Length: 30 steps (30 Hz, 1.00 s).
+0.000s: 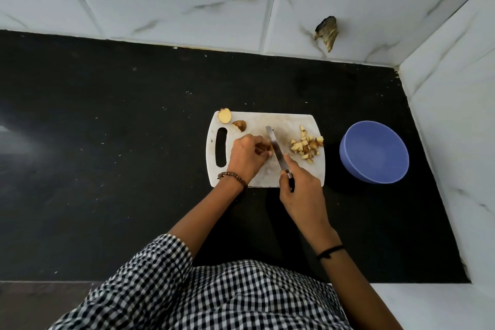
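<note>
While left hand [246, 158] pinches potato piece [268, 147] on cutting board [284, 121], right hand [301, 191] grips knife [277, 153], bowl [374, 152] near its right edge.

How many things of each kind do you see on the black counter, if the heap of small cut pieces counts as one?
Cutting board: 1
Knife: 1
Blue bowl: 1
Large vegetable pieces: 2
Heap of small cut pieces: 1
Held piece, partly hidden under the left hand: 1
Total: 7

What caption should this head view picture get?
Left hand holds a potato piece; right hand cuts it with a knife on the white board.
</note>
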Available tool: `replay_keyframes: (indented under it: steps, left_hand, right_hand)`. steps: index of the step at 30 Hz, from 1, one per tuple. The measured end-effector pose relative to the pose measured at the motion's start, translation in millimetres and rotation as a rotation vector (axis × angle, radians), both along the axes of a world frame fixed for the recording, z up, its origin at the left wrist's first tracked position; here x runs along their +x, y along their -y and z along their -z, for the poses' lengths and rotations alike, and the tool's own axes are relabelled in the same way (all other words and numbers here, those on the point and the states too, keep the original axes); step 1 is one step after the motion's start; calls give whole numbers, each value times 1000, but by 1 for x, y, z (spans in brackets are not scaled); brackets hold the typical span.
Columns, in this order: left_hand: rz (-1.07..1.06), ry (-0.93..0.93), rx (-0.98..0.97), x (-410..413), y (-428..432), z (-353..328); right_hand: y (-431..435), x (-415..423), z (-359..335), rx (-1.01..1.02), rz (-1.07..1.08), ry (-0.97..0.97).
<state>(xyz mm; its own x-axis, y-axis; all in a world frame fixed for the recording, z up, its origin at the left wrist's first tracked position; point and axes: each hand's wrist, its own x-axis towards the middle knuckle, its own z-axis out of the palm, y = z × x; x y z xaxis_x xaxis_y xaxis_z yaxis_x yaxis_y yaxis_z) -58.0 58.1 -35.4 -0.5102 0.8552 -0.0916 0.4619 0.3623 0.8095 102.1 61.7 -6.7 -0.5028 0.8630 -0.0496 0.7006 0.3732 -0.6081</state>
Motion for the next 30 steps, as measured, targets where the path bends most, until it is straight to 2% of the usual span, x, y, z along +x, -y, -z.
replay_keyframes:
  steps: [13, 20, 30]
  left_hand:
    - [38, -114, -20, 1, -2, 2]
    - [53, -128, -4, 3, -3, 1]
    - [36, -121, 10, 4, -2, 2]
  right_hand:
    - [7, -4, 21, 132, -49, 228]
    - [8, -7, 29, 213, -80, 214]
    - [3, -6, 33, 165, -79, 167]
